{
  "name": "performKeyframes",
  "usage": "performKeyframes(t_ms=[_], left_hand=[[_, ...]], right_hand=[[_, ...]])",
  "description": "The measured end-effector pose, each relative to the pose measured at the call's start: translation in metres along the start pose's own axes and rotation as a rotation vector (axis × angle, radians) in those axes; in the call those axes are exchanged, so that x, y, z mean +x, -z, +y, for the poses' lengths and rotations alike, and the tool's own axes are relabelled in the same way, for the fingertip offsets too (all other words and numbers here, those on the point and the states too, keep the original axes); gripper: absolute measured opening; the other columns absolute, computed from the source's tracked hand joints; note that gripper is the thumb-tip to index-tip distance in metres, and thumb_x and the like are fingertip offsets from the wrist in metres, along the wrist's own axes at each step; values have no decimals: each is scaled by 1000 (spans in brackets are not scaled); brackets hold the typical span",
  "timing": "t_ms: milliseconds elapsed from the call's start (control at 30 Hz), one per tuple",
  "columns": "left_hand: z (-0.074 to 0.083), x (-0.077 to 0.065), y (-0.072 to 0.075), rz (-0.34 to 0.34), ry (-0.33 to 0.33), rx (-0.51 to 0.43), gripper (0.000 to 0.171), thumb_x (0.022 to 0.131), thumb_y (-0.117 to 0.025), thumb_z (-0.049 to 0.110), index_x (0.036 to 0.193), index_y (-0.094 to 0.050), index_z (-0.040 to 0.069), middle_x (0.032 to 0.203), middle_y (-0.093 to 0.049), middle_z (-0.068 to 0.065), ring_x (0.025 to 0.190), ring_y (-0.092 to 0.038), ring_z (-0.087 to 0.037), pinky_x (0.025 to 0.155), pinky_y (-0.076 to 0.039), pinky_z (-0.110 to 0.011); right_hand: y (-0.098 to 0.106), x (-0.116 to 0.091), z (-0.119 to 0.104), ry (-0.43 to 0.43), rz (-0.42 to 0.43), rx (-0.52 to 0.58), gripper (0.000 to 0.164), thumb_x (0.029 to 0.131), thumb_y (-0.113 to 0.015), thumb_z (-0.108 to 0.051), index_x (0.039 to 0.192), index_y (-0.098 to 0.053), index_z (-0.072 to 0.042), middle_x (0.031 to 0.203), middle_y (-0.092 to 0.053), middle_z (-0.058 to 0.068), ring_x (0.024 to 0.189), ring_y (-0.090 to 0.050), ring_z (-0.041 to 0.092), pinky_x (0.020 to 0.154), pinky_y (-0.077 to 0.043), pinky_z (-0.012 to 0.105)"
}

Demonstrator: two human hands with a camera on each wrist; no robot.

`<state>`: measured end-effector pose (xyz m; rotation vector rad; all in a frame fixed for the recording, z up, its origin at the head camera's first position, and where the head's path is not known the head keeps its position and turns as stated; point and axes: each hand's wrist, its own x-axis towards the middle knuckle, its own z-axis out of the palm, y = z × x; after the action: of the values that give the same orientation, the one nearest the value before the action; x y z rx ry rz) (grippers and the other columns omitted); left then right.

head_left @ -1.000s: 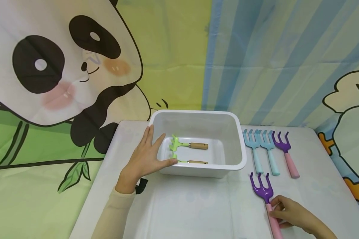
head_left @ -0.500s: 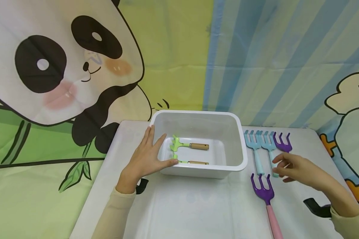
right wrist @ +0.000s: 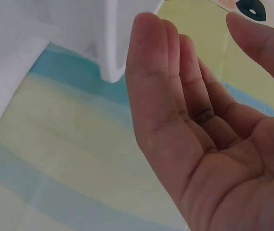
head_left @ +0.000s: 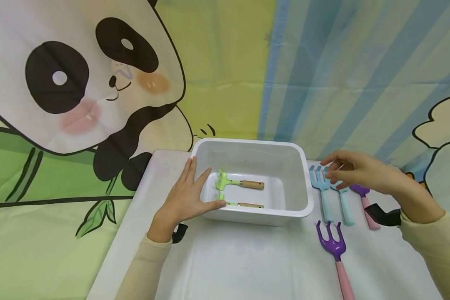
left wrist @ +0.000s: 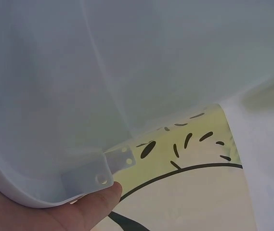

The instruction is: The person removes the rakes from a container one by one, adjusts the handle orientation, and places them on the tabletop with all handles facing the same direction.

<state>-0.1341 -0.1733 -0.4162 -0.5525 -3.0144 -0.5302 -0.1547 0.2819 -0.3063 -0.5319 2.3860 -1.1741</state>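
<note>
A white plastic bin [head_left: 253, 156] stands at the back of the table. My left hand [head_left: 181, 198] rests on its left corner, fingers spread along the rim; the left wrist view shows fingertips [left wrist: 109, 193] against the bin's outside. Inside lie two small green hand rakes, one [head_left: 223, 180] in full sight and the other [head_left: 250, 205] partly hidden by the near rim. My right hand [head_left: 363, 173], holding nothing, hovers over two light blue hand forks [head_left: 325, 204] with fingers loosely bent. Its palm faces the bin in the right wrist view, thumb apart from the fingers.
Under the right forearm, a purple hand fork with a pink handle [head_left: 369, 213] is partly covered. Another purple hand fork [head_left: 334, 246] lies nearer the front. A printed cloth wall [head_left: 228, 83] rises directly behind the table [head_left: 240, 258].
My right hand has let go of the front purple fork and moved up and away, past the other forks, to near the bin's right side. The left hand stays on the bin.
</note>
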Motion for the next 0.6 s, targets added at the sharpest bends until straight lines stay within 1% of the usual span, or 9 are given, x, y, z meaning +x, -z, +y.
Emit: performKeyframes(t_ms=[100,267,467,600], left_hand=[[0,0,0,1,2,0,116,71,-45,94,157,-36,16,165,7,-18,151,10,-29,110,-31,-58],[-1,0,0,5,3,1,116,71,-46,94,156,-37,16,165,6,-19,151,9,-30,110,-31,-59],[-1,0,0,7,-2,-2,116,71,-46,94,156,-38,15,165,5,-19,151,8,-30,110,-31,-59],[0,1,1,0,7,-6,117,71,-45,95,156,-38,16,165,6,-18,151,9,-29,110,-31,-59]], right_hand=[[2,17,-13,-2,-50,-8,40,101,-62,-19,134,-50,0,104,-61,18,89,-69,27,77,-58,38],[1,52,-33,17,-169,-31,39,102,-61,-23,135,-52,-4,110,-61,18,99,-65,30,83,-57,38],[-14,103,-52,-6,-308,-5,38,101,-63,-21,134,-55,-3,114,-62,16,104,-62,31,88,-55,43],[-29,137,-56,-20,-378,3,37,99,-64,-19,132,-56,-3,116,-62,16,106,-61,33,89,-54,44]])
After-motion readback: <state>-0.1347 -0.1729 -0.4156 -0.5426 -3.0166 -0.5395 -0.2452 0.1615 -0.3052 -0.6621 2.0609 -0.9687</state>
